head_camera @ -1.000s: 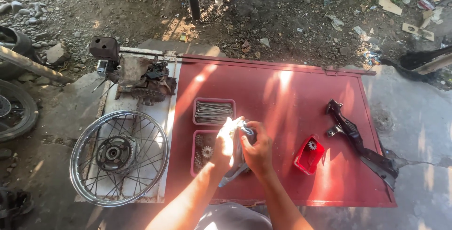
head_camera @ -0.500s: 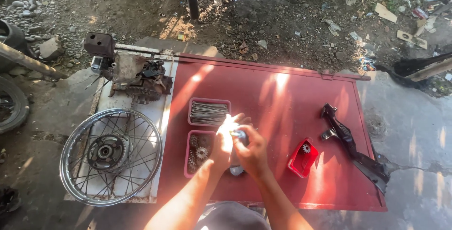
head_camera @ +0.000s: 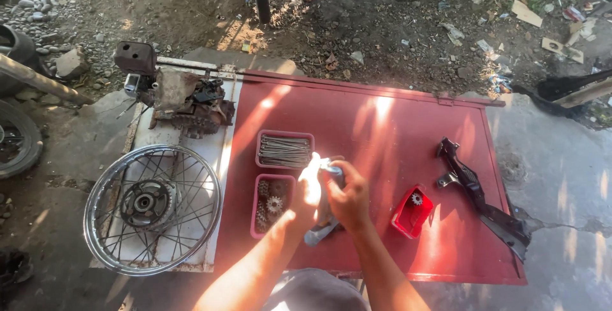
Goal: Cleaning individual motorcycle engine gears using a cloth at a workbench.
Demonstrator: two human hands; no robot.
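My left hand and my right hand meet over the red metal panel, both wrapped around a grey cloth whose end hangs below them. Whatever is inside the cloth is hidden. Just left of my hands a pink tray holds small sprockets, and another pink tray above it holds metal spokes. A red tub with one small gear in it sits to the right of my right hand.
A spoked wheel lies on a white board at the left, with an engine block behind it. A black bracket rests on the panel's right side. Tyres lie at the far left, litter on the dirt beyond.
My hands stay together on the cloth and have shifted a little, working it between them. The view has moved slightly.
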